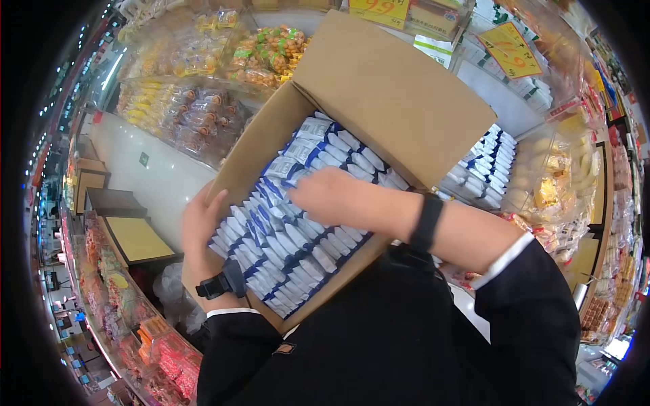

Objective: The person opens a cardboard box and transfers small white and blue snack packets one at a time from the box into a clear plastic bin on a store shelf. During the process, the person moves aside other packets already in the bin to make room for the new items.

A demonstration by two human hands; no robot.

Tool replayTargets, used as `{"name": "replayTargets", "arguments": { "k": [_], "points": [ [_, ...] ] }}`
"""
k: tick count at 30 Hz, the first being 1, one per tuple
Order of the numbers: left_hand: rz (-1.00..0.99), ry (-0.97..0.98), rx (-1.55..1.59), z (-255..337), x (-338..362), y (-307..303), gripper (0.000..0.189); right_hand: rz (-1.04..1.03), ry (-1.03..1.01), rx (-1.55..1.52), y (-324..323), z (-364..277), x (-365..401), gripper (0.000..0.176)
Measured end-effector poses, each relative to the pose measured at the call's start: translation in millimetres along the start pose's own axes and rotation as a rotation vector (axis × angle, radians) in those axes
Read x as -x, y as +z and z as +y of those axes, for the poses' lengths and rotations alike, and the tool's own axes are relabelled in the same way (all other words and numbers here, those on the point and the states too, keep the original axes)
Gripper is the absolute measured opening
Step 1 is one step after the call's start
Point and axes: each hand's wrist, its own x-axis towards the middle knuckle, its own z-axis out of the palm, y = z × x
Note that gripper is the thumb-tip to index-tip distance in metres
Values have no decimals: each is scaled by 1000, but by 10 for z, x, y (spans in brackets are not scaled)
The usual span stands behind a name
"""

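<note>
An open cardboard box (399,91) is tilted in front of me, one big flap folded out to the upper right. Inside, small white-and-blue wrapped packets (288,233) stand in tight rows; some lie flat at the far end. My left hand (200,220) is closed over the box's left wall, its thumb on the inner side. Over the middle of the packets, my right hand (323,195) is curled with its fingertips down among them. Whatever those fingers hold is hidden beneath the hand.
Similar packets (487,166) fill a display bin to the right of the box. Clear bins of wrapped snacks (183,111) stand at the upper left, with yellow price signs (509,49) at the top. A white sloped panel (145,162) lies left of the box.
</note>
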Motion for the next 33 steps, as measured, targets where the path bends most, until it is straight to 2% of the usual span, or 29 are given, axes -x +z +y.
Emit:
{"name": "replayTargets", "arguments": {
  "k": [2,6,9,11,12,14,16,20,21,22,24,25,26,27,29,30,32,33],
  "points": [
    [27,-49,-40,-27,8,40,43,25,-23,-129,340,126,-347,31],
    [24,-47,24,-22,9,47,43,29,74,-32,375,106,-547,33],
    [31,-10,-32,4,-44,47,43,55,95,-54,330,247,-597,36],
    [27,-26,-41,11,-41,43,43,-17,229,-170,95,235,-502,43],
    [24,-46,-49,12,-40,49,44,-22,230,-167,-15,237,-391,43],
    [23,-27,-32,-5,-54,56,44,213,272,-452,-270,246,-44,51],
    [29,-21,-12,-50,-35,36,44,187,386,-821,-674,232,333,59],
    [12,58,56,-126,-58,89,44,427,348,-1463,-724,208,1205,64],
    [8,28,48,-75,-41,62,44,486,355,-1563,-761,150,1432,65],
    [3,-3,41,-22,-36,44,44,621,327,-1573,-689,114,1652,58],
    [-8,-27,79,-17,-41,52,43,854,243,-1816,-481,80,2169,47],
    [-55,-124,138,64,-31,20,44,948,219,-1876,-446,47,2368,42],
    [-56,-126,145,39,-27,53,44,1043,186,-1940,-404,25,2537,37],
    [-25,-73,109,-21,-35,56,43,1040,184,-1938,-309,27,2695,37],
    [12,-7,68,-23,-42,40,43,1356,173,-2068,-56,100,2998,28],
    [11,-31,48,12,-30,32,43,1371,161,-2060,63,228,3178,28],
    [9,-31,25,10,-34,31,42,1169,960,-1612,192,569,3425,28],
    [7,-12,41,-68,-56,44,43,981,1112,-1100,159,693,3306,30]
  ]
}}
